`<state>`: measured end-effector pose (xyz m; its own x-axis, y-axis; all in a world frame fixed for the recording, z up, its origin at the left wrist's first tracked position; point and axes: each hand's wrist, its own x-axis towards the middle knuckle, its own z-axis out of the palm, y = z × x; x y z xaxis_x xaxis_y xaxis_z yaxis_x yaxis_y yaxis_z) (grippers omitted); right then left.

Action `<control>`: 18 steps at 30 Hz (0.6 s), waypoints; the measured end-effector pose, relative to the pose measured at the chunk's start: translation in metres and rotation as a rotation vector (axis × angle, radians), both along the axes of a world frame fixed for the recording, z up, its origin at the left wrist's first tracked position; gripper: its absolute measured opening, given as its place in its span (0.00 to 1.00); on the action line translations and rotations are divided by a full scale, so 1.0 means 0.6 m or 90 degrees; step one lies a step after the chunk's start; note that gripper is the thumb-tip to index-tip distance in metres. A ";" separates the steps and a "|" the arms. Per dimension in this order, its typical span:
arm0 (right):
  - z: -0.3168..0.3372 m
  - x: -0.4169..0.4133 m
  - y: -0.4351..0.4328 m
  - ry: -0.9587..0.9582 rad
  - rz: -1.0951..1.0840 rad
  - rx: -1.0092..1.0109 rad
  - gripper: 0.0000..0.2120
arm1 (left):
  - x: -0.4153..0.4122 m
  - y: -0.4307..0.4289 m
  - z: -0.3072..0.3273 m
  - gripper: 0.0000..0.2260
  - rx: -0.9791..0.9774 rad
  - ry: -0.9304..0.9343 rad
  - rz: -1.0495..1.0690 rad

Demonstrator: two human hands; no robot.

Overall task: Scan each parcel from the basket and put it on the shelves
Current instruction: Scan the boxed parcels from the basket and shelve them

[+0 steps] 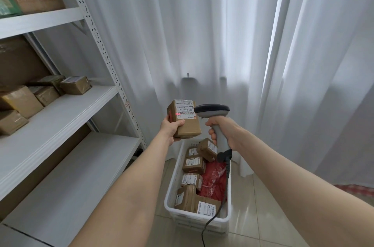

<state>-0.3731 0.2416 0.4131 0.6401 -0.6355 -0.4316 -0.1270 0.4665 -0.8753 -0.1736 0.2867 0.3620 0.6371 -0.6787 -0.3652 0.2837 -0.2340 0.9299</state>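
Currently, the left hand point(171, 127) grips a parcel point(185, 118) at 12 o'clock above the basket point(172, 184), the right hand point(223, 131) clasps the scanner point(214, 112) aimed at its label, several parcels sit shelved at 9 o'clock, and more await below.

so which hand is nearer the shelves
Left. The left hand, holding the parcel, is just right of the shelves. The right hand, gripping the scanner, is farther right, on the parcel's other side.
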 end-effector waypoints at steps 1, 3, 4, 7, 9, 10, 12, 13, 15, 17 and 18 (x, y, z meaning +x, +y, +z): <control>-0.001 0.002 0.002 -0.002 0.000 0.001 0.02 | 0.000 0.002 0.000 0.27 0.000 -0.003 -0.002; -0.002 0.005 0.004 -0.010 -0.001 0.005 0.02 | 0.000 0.005 0.001 0.26 0.004 -0.009 -0.005; -0.002 0.006 0.004 -0.016 -0.002 0.008 0.02 | 0.001 0.006 0.000 0.26 0.006 -0.013 -0.008; -0.001 0.011 0.005 -0.026 0.000 0.016 0.04 | 0.006 0.011 -0.001 0.23 0.012 -0.013 -0.013; -0.001 0.014 0.005 -0.030 -0.007 0.024 0.05 | 0.011 0.016 -0.001 0.20 0.014 -0.007 -0.011; -0.002 0.015 0.006 -0.031 -0.011 0.029 0.06 | 0.014 0.019 -0.001 0.19 0.014 -0.005 -0.010; -0.003 0.017 0.007 -0.024 -0.009 0.031 0.05 | 0.019 0.026 0.001 0.19 0.011 -0.002 -0.008; -0.004 0.019 0.007 -0.022 -0.007 0.032 0.05 | 0.023 0.030 0.002 0.19 0.011 -0.003 -0.007; -0.005 0.025 0.010 -0.038 -0.014 0.038 0.06 | 0.029 0.041 0.007 0.20 0.015 -0.010 -0.004; -0.005 0.039 0.013 -0.067 -0.042 0.037 0.07 | 0.039 0.058 0.016 0.20 0.024 -0.010 0.000; -0.005 0.049 0.015 -0.082 -0.063 0.034 0.07 | 0.046 0.068 0.022 0.19 0.030 -0.008 0.003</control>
<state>-0.3436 0.2508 0.4101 0.6278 -0.6763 -0.3855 0.0330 0.5179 -0.8548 -0.1460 0.3276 0.3750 0.6445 -0.6583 -0.3889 0.2735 -0.2764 0.9213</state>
